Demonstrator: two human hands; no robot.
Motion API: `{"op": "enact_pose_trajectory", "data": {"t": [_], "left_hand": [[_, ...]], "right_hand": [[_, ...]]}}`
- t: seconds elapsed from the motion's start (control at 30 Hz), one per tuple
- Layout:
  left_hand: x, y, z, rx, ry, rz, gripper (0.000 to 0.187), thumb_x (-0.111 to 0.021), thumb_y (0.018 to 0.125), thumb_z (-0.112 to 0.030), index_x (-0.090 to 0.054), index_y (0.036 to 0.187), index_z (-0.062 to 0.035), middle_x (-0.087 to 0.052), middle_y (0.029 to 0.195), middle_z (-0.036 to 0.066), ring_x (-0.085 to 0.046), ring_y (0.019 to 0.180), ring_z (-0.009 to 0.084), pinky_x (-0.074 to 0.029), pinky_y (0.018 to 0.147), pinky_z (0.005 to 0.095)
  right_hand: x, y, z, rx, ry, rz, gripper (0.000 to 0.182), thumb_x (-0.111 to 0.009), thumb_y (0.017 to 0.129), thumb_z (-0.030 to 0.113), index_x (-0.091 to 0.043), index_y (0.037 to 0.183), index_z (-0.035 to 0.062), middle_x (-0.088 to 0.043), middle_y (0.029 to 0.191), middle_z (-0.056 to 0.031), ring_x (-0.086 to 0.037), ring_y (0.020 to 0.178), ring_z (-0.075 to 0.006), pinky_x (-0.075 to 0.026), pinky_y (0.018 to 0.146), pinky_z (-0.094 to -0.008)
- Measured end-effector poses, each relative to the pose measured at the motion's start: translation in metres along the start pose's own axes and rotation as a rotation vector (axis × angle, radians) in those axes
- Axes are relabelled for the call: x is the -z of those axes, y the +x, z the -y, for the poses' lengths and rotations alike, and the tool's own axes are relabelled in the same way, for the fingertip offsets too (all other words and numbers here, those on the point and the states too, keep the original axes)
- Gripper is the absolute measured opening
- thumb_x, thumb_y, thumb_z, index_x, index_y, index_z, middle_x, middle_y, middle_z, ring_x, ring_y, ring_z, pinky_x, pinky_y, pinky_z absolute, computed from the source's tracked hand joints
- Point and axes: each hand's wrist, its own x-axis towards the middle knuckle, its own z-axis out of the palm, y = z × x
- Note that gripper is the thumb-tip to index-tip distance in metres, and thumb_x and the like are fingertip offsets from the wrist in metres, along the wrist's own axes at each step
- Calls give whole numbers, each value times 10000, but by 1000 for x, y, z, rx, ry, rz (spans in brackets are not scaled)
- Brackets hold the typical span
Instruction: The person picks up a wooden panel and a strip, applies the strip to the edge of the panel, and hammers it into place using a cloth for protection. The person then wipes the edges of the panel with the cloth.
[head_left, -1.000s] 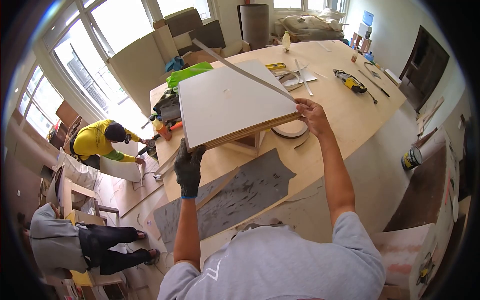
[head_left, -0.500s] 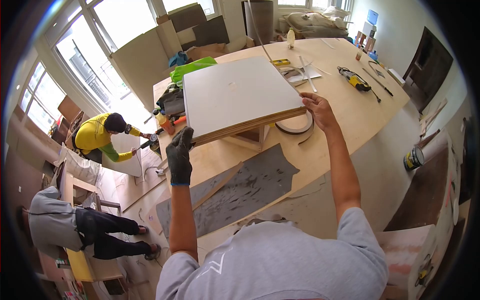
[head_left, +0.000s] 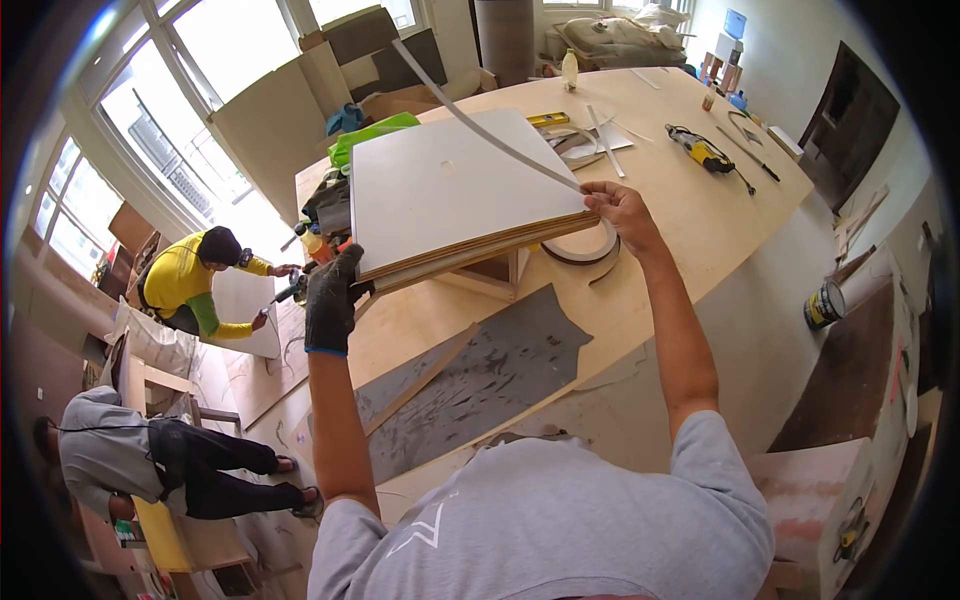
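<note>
A square white-faced board (head_left: 440, 195) with a layered brown front edge rests raised above the table, on a wooden frame (head_left: 490, 278). My left hand (head_left: 333, 302), in a dark work glove, is closed at the board's near left corner. Its fingertips are partly hidden against the edge. My bare right hand (head_left: 622, 212) pinches the end of a thin pale edge-banding strip (head_left: 490, 140) at the board's right corner. From there the strip arches up and left over the white face. A roll of edge banding (head_left: 590, 258) lies below my right hand.
On the wooden table (head_left: 720, 230) are a yellow-and-grey power tool (head_left: 702, 150), a bottle (head_left: 569, 70) and a dark stained sheet (head_left: 500, 360). At left, a person in yellow (head_left: 195, 280) handles a tool, and a person in grey (head_left: 110, 440) stands nearby.
The strip has swung left and down across the board. My left hand, the board and the view have shifted slightly left; my right hand still pinches at the right corner.
</note>
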Motion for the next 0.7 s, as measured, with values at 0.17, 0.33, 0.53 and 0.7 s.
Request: {"op": "enact_pose_trajectory", "data": {"t": [0.17, 0.33, 0.53, 0.7], "left_hand": [[7, 22, -14, 149, 70, 77, 405, -779, 823, -363, -648, 1064, -65, -638, 947, 53, -640, 797, 153, -582, 688, 315], [1, 46, -33, 327, -277, 207, 503, -692, 909, -330, -523, 1357, -175, -606, 1157, 30, -624, 952, 172, -559, 754, 295], [9, 72, -9, 79, 19, 326, 576, -719, 879, -313, -478, 1387, -191, -605, 1096, 50, -625, 929, 152, -573, 637, 308], [-28, 52, -51, 306, -321, 170, 410, -655, 911, -285, -521, 1254, -106, -650, 910, 92, -652, 626, 173, -552, 455, 270]], "right_hand": [[-11, -1, 6, -17, -152, -26, 334, -713, 905, 112, -634, 1187, -48, -704, 1008, -66, -640, 871, -98, -514, 786, -233], [-7, 2, 6, -19, -155, 4, 345, -713, 909, 147, -636, 1185, -46, -705, 1005, -77, -639, 878, -107, -510, 796, -250], [1, 4, 3, -39, -60, 56, 397, -707, 921, 181, -605, 1218, -62, -682, 1103, -98, -618, 1002, -126, -477, 915, -269], [9, 7, -12, -20, 217, 0, 358, -688, 935, 192, -612, 1213, -20, -681, 1134, -86, -617, 1090, -153, -443, 971, -307]]}}
